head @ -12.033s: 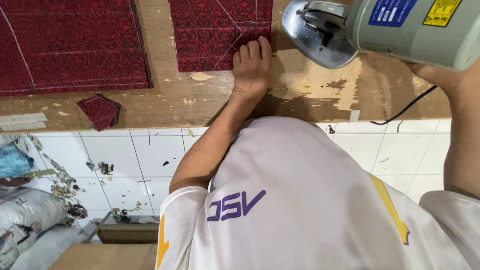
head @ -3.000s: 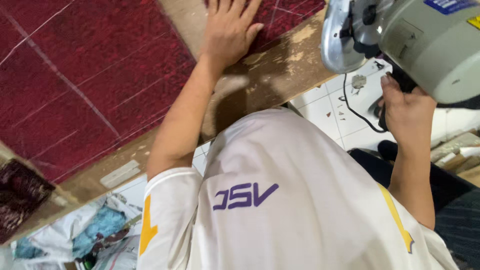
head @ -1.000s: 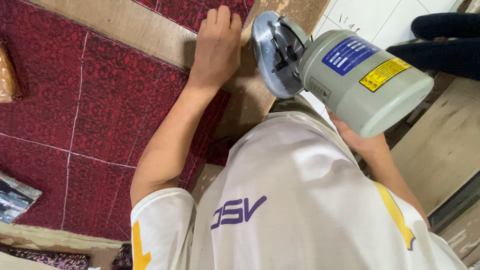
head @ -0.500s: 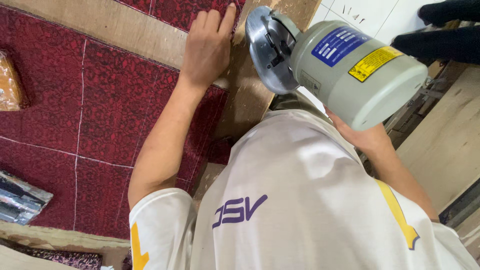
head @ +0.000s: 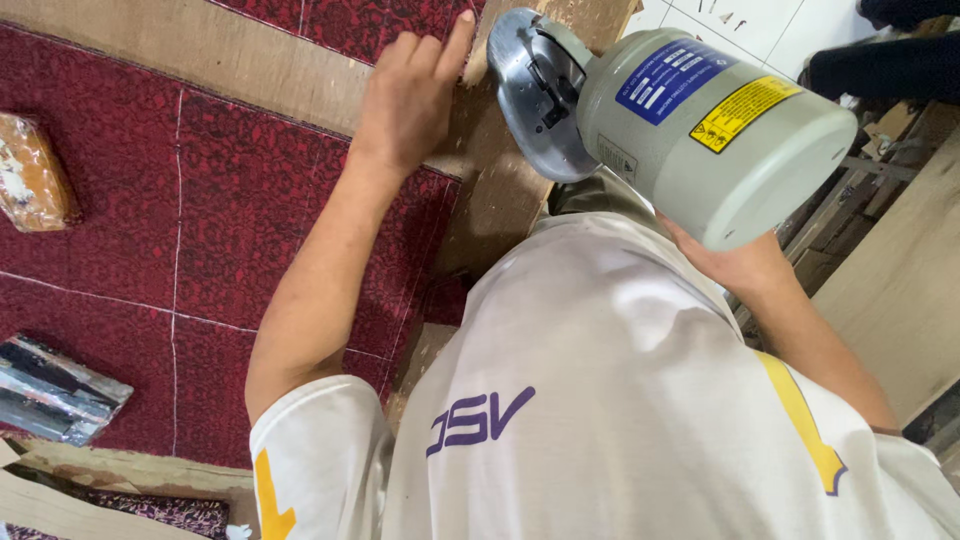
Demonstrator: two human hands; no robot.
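My left hand [head: 410,100] lies spread on the red cloth [head: 250,220] on the table [head: 230,60]. My right hand [head: 735,262] grips the grey cutter [head: 690,115]. I should keep fingers clear of its blade.

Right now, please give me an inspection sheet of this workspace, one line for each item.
Surface: worn wooden table, partly bare.
Job's things: red patterned fabric with chalk lines; grey electric cutting machine, its round blade at the table edge.
Clutter: orange wrapped packet; silvery black bundle.
Grippers: left hand flat on the table beside the fabric; right hand holds the machine from below.
Cables: nothing seen.
Surroundings: white tiled floor; wooden boards at right.
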